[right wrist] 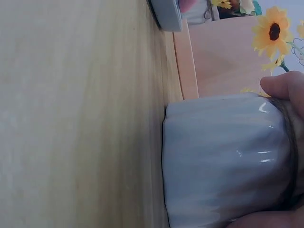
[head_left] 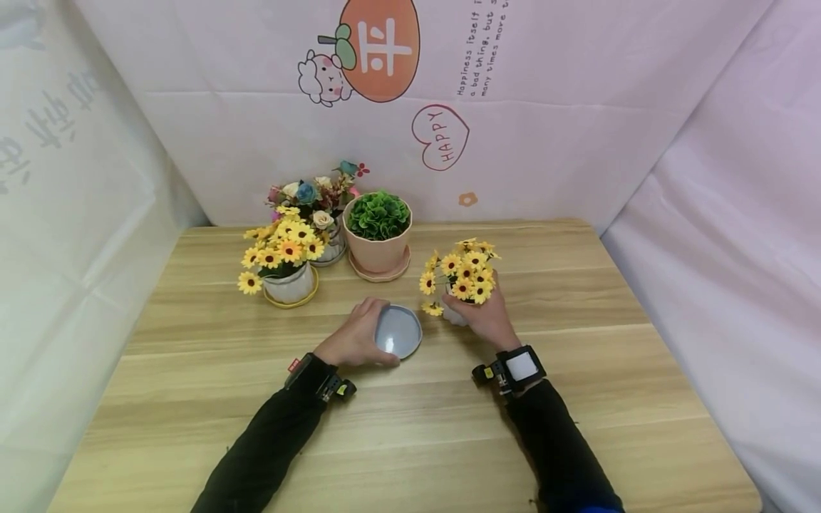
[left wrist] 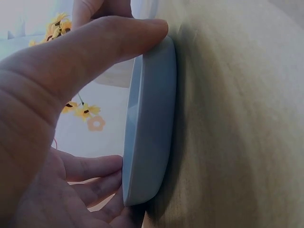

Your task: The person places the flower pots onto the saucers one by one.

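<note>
My left hand (head_left: 356,336) grips a small blue-grey saucer (head_left: 398,333) by its rim, thumb at the near side and fingers at the far side. In the left wrist view the saucer (left wrist: 153,123) stands with its underside at the tabletop. To its right, my right hand (head_left: 492,319) grips a white ribbed flowerpot (head_left: 454,312) round its upper part. Yellow artificial daisies (head_left: 471,272) fill this pot and hide part of the hand. The right wrist view shows the glossy pot (right wrist: 223,156) with its base at the wood; any small gap is unclear.
At the back left, a second white pot (head_left: 288,286) of yellow daisies stands on a yellow saucer (head_left: 288,305). Behind it is a pot of mixed roses (head_left: 308,194). A pink pot (head_left: 378,249) with green leaves sits on a pink saucer (head_left: 380,275). White cloth (head_left: 551,142) hangs behind the table.
</note>
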`<action>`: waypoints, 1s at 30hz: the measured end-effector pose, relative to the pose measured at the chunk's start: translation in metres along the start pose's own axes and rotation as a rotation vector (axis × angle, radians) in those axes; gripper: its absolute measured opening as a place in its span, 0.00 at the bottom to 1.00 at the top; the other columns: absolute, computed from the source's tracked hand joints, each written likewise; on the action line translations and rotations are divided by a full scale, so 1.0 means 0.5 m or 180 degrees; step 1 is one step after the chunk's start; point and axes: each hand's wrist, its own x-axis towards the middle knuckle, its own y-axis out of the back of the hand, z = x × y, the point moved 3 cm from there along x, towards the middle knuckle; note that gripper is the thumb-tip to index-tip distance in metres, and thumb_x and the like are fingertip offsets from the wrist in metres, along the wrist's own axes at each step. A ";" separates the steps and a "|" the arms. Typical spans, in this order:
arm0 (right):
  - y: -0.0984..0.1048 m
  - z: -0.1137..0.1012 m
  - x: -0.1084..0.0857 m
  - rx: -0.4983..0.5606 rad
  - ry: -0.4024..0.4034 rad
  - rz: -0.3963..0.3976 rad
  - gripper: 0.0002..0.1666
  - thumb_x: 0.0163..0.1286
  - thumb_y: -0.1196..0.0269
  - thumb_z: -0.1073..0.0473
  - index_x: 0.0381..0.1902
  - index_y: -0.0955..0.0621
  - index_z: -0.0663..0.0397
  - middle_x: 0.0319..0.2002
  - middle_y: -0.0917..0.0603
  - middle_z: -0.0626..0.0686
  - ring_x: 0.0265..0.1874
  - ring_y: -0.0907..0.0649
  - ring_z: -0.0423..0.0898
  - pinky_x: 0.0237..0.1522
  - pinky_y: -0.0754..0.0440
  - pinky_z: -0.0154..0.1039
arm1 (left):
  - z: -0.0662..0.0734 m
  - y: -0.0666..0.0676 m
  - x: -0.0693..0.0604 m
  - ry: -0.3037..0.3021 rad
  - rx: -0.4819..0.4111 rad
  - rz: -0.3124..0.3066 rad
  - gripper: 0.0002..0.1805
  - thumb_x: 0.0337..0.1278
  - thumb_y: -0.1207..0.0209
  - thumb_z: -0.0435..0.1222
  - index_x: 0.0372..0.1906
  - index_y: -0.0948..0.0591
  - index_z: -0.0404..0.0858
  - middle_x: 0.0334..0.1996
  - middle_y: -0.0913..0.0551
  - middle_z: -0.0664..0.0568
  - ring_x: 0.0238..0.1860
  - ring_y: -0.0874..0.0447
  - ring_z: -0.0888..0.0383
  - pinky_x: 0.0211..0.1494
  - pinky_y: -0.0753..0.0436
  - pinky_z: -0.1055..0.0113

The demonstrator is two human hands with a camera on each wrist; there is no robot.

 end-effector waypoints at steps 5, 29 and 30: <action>-0.002 -0.006 -0.002 -0.0021 0.0044 0.0029 0.57 0.62 0.21 0.49 0.80 0.42 0.40 0.74 0.27 0.53 0.75 0.27 0.55 0.79 0.33 0.59 | 0.000 0.000 0.001 -0.0001 -0.0001 -0.0003 0.63 0.35 0.15 0.46 0.79 0.37 0.35 0.72 0.31 0.40 0.70 0.30 0.42 0.72 0.22 0.45; -0.009 -0.044 -0.004 0.0186 -0.0005 -0.0073 0.50 0.60 0.19 0.50 0.76 0.31 0.39 0.71 0.22 0.51 0.72 0.24 0.52 0.77 0.29 0.56 | -0.002 -0.001 0.000 -0.0027 -0.0036 0.0025 0.63 0.35 0.15 0.46 0.79 0.37 0.34 0.71 0.31 0.41 0.69 0.30 0.43 0.71 0.21 0.46; -0.010 -0.049 -0.004 0.0182 0.0014 -0.0086 0.50 0.60 0.19 0.50 0.76 0.31 0.40 0.70 0.22 0.50 0.71 0.23 0.52 0.77 0.28 0.56 | -0.002 -0.001 0.000 -0.0026 -0.0039 0.0029 0.63 0.35 0.15 0.46 0.79 0.37 0.34 0.71 0.31 0.41 0.69 0.30 0.44 0.71 0.21 0.46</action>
